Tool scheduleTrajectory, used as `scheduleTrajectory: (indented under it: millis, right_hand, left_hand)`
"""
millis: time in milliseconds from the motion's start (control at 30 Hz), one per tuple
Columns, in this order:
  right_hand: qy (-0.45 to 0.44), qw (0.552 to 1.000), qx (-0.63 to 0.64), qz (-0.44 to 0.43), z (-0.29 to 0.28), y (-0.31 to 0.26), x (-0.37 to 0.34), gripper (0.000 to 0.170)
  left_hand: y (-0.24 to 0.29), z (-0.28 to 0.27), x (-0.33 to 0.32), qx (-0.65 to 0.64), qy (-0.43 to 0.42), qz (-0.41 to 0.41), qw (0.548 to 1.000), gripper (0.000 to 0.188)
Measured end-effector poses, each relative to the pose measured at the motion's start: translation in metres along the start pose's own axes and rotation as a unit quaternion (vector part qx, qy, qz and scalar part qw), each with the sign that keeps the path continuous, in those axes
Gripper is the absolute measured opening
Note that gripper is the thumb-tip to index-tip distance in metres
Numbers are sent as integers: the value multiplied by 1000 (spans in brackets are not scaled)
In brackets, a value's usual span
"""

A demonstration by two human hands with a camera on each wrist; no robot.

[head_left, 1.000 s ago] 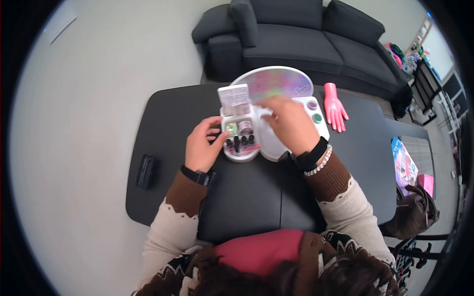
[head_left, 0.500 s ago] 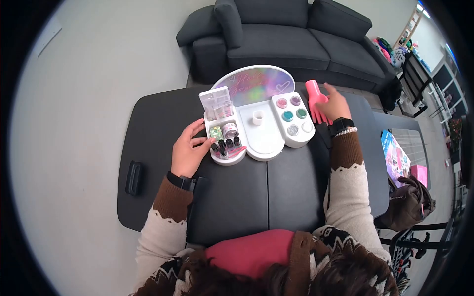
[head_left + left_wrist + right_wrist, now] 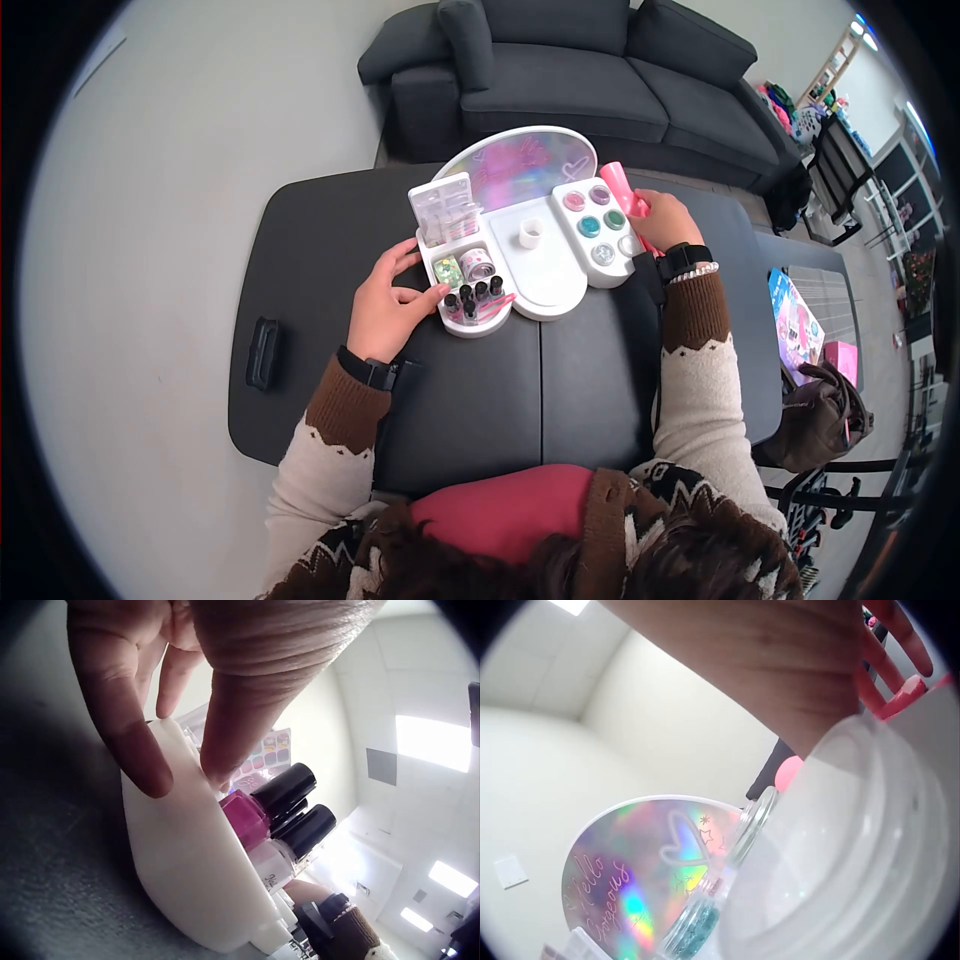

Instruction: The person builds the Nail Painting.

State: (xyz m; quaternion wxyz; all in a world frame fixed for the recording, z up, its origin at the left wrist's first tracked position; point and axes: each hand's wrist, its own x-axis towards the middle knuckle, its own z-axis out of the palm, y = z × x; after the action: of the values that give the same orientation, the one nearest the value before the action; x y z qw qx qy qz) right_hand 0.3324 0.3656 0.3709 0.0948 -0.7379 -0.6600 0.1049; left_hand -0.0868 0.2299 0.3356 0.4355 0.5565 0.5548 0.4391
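A white nail-kit stand (image 3: 545, 285) with a shiny backboard (image 3: 520, 168) stands on the black table. My left hand (image 3: 390, 300) grips its left edge, thumb over the rim and fingers against the outer wall (image 3: 180, 840). Beside that thumb stand several black-capped nail polish bottles (image 3: 482, 292). My right hand (image 3: 672, 220) is at the stand's right side, its fingers curled around a pink model hand (image 3: 616, 180). Most of the model hand is hidden under it. Near the right wrist are jars of glitter (image 3: 590, 227).
A small white cup (image 3: 530, 233) sits in the stand's middle. A black case (image 3: 263, 353) lies at the table's left. To the right are a colourful box (image 3: 795, 325), a pink box (image 3: 841, 360) and a brown bag (image 3: 825, 420). A dark sofa (image 3: 560, 85) stands behind the table.
My right hand swung from over the stand to the pink model hand, which has shifted left against the stand. The stand has turned slightly. My left hand stays at its left edge.
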Motion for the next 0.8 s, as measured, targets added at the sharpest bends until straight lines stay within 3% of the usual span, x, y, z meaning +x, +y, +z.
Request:
scheduleTrajectory:
  millis: [133, 267, 333, 367, 400, 467, 600, 667, 733, 800]
  right_hand:
    - [-25, 998, -48, 16, -17, -7, -10, 74]
    - [-13, 1000, -15, -6, -15, 20, -1, 78]
    - [67, 980, 184, -35, -31, 20, -10, 83]
    - [25, 964, 259, -48, -45, 12, -14, 78]
    - [22, 965, 257, -51, -56, 3, -22, 78]
    - [-112, 860, 490, -90, -70, -29, -49, 71]
    - [-176, 891, 396, -135, -58, -69, -70, 71]
    - [-74, 945, 267, -176, -43, -86, -81, 76]
    - [-39, 954, 242, -170, -37, -107, -100, 78]
    - [89, 974, 59, -199, -25, -120, -109, 73]
  left_hand:
    - [4, -1, -3, 7, -1, -1, 1000, 77]
    - [1, 0, -2, 8, 11, 8, 1000, 82]
    - [4, 0, -3, 25, 20, 13, 999, 89]
    - [4, 1, -3, 24, 23, 13, 999, 89]
    - [3, 1, -3, 34, 13, 21, 999, 93]
    - [3, 0, -4, 44, 12, 22, 999, 97]
    - [10, -3, -7, 8, -7, 19, 1000, 102]
    - [12, -1, -7, 11, -9, 17, 1000, 101]
    - [13, -1, -7, 10, -11, 17, 1000, 101]
    - [12, 0, -7, 11, -11, 15, 1000, 100]
